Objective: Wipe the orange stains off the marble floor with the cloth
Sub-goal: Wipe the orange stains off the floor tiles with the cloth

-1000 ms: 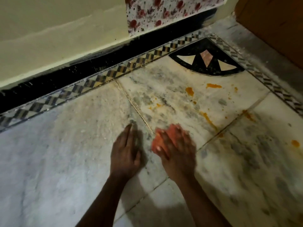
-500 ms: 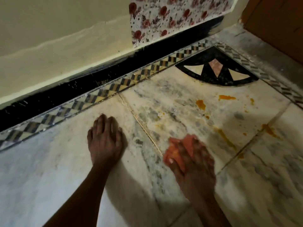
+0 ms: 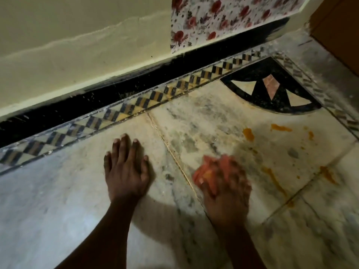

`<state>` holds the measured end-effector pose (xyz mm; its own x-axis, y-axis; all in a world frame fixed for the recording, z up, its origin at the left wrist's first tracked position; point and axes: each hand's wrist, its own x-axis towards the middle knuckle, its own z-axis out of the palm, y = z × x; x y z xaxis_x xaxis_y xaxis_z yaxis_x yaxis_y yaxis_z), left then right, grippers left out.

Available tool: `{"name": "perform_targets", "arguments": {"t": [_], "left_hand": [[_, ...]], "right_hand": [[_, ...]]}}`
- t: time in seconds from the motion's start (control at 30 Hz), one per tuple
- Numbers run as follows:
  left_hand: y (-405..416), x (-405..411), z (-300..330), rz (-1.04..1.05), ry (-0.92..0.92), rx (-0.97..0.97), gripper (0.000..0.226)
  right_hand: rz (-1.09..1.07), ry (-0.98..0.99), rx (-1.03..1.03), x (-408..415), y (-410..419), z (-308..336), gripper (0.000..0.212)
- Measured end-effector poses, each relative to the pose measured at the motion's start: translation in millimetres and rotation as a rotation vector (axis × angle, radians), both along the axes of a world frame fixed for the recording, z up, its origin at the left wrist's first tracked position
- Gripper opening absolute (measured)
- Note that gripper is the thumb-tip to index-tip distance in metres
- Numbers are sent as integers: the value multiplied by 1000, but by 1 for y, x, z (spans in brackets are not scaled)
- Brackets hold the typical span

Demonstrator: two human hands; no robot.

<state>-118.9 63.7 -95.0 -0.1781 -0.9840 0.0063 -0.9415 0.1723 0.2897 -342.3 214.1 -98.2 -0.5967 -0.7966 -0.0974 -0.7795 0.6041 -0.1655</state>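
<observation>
My right hand [image 3: 226, 193] presses an orange-pink cloth [image 3: 204, 173] flat onto the white marble floor [image 3: 206, 121], just right of a tile joint; the hand is blurred. Most of the cloth is hidden under my fingers. My left hand [image 3: 126, 171] rests palm down on the marble left of the joint, fingers spread, holding nothing. Orange stains lie to the right of the cloth: a blob [image 3: 248, 134], a smear [image 3: 280, 128], a long streak [image 3: 274, 178] and a patch [image 3: 328, 174] on the neighbouring tile.
A checkered inlay border [image 3: 147, 101] and a black strip [image 3: 97, 98] run along the cream wall [image 3: 77, 55] ahead. A black fan-shaped inlay [image 3: 272, 92] fills the far corner. Floral fabric [image 3: 223, 18] hangs above; brown wood [image 3: 340, 32] stands at the right.
My left hand moved away from the right hand, forward and left toward the border. My right hand kept rubbing the cloth over the same spot by the tile joint.
</observation>
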Motion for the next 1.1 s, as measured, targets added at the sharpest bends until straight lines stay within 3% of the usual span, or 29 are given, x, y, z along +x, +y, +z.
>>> {"name": "perform_targets", "arguments": {"t": [0.13,0.17,0.23,0.3,0.37,0.47,0.57,0.6,0.63,0.7,0.77,0.83,0.93,1.03,1.1], "left_hand": [[-3,0,-3,6,-1,-11,73],[-2,-1,-3,7,-5,-15,73],[-3,-2,-2,9,-8,-14,73],[-3,-1,1,7,-1,-8,74],[-3,-1,2,14,10,-9,73],[-3,0,-1,24,18,2,71],[-3,2,-4,12,16,-1,70],[-4,3,-5,11,27,-4,70],[-4,2,-5,11,34,-4,70],[-5,2,-2,12,23,1,70],[-5,1,3,21,29,4,70],[-3,-1,3,25,29,10,71],[-3,-2,-1,15,24,22,71],[-3,0,-5,6,30,6,71],[-5,1,-6,5,27,6,72]], "right_hand": [[-408,-128,-35,-18,-115,-3,73],[-371,-151,-27,-11,-139,-1,74],[-82,-105,-5,17,-152,3,75],[251,-82,-21,44,-115,11,73],[404,-97,-57,43,-60,17,68],[146,-51,37,-8,-41,7,77],[-301,-123,-9,-33,-120,-1,76],[-352,-169,-28,-29,-154,-2,75],[-324,-182,-11,-20,-183,-1,74],[-59,-127,30,2,-210,1,72],[305,-50,8,19,-183,7,71],[468,-29,-3,18,-126,11,70],[165,-37,87,-13,-90,10,74],[-278,-130,44,-23,-158,10,75],[-310,-201,-18,-14,-218,11,74]]}}
